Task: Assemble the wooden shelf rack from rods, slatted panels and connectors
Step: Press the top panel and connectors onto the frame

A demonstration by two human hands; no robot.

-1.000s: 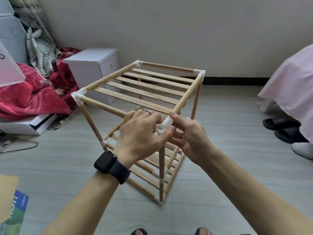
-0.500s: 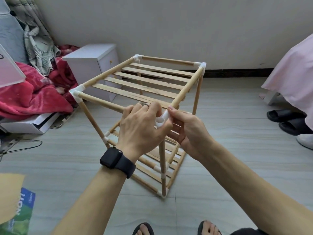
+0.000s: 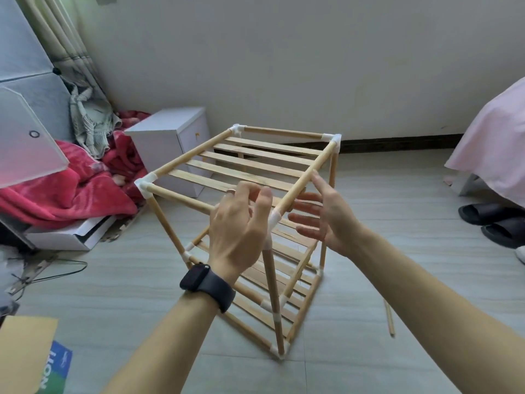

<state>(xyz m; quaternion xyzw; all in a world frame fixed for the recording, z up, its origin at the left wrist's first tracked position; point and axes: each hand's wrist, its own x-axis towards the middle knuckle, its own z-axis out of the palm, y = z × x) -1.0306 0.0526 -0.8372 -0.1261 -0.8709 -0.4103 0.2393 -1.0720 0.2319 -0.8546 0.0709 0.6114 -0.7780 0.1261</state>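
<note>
Left hand [image 3: 238, 223] and right hand [image 3: 326, 214], both slack-fingered and grasping nothing, flank the white plastic corner connector [image 3: 274, 218], possibly brushing it. The pale wooden slatted rack [image 3: 247, 166] stands upright on the grey tiled floor [image 3: 113, 280], its posts vertical and its top side rods pointing towards the wall.

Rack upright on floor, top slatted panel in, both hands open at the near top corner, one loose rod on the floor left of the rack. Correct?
One slip: the loose rod lies right of the rack, not left, as the head view shows. The rest holds: top slatted panel in, left hand and right hand open at the near top corner.
</note>
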